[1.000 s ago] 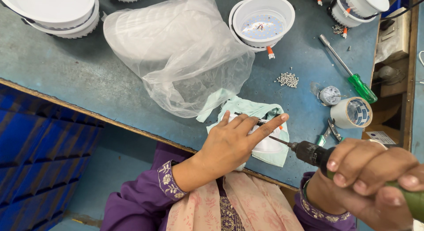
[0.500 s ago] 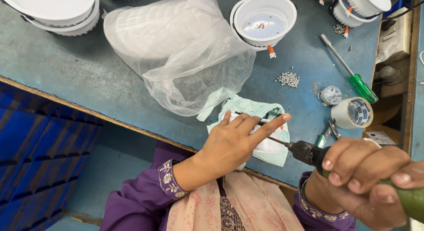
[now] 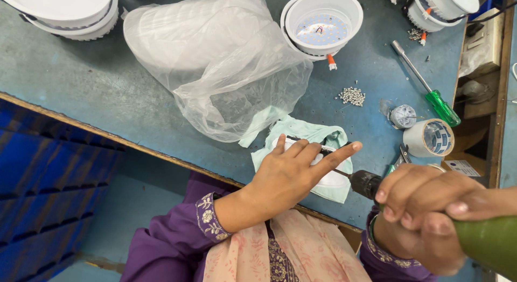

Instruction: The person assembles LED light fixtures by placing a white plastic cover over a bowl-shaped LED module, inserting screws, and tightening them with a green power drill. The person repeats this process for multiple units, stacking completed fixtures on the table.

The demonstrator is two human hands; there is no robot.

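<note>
On the blue-grey worktop (image 3: 81, 93), near its front edge, lies the pale green cloth (image 3: 318, 136), which we take as our landmark; upon that cloth rests a white rounded plastic part (image 3: 331, 179), largely hidden under the hand. We press our left hand (image 3: 293, 171) flat on the part, fingers spread and extended, index finger pointing away to the right; nothing is enclosed in it. We wrap our right hand (image 3: 425, 217), just right of the cloth, firmly around the green-bodied power screwdriver (image 3: 484, 241); its dark chuck (image 3: 365, 184) sits at the cloth's right edge, and the bit reaches in beneath the left fingers, so we cannot tell exactly where the tip meets the part.

Beyond the cloth, touching its far edge, lies a crumpled clear plastic bag (image 3: 221, 61); further beyond and slightly right stands a white round lamp housing (image 3: 323, 21) with a dotted board inside; a small heap of silver screws (image 3: 352, 95) lies between that housing and the cloth, to the right. Well right of the cloth we see a green-handled hand screwdriver (image 3: 428, 88), a roll of white tape (image 3: 428, 137) and a small round grey part (image 3: 403, 116); far left of the cloth, at the worktop's back, stacked white round housings (image 3: 64, 12) stand.
</note>
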